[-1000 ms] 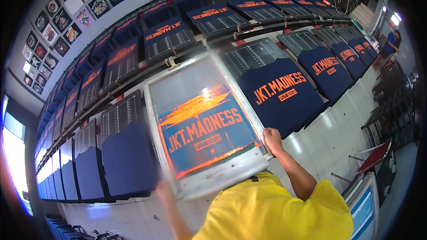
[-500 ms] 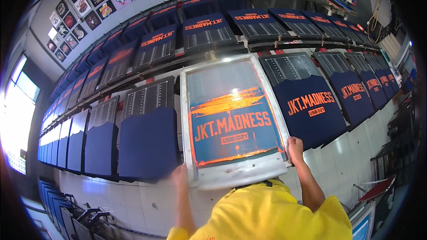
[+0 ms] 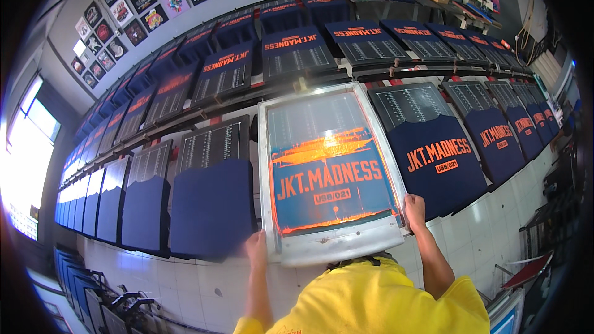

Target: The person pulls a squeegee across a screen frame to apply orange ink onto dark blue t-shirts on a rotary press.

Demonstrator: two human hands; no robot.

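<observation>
A screen-printing frame [image 3: 340, 248] with a pale metal rim lies in front of me over one of the boards in the near row. Orange lettering shows in its mesh, and a thick band of wet orange ink [image 3: 328, 143] crosses above it. My right hand [image 3: 415, 210] is closed on the frame's right side near the lower corner. At the lower left corner, my left hand [image 3: 256, 248] grips the rim, slightly blurred. Left of the frame is a plain navy shirt [image 3: 213, 204] on a board; to its right, a navy shirt [image 3: 436, 176] bears orange lettering.
More boards with navy shirts run along both sides in curved rows, and a far row [image 3: 297, 52] stands behind a rail. Black folding racks [image 3: 124, 297] are at lower left. A cluttered table [image 3: 455, 9] stands at the back right.
The whole view has shifted slightly, so everything sits a little lower and further right. Both hands stay at the same places on the screen-printing frame.
</observation>
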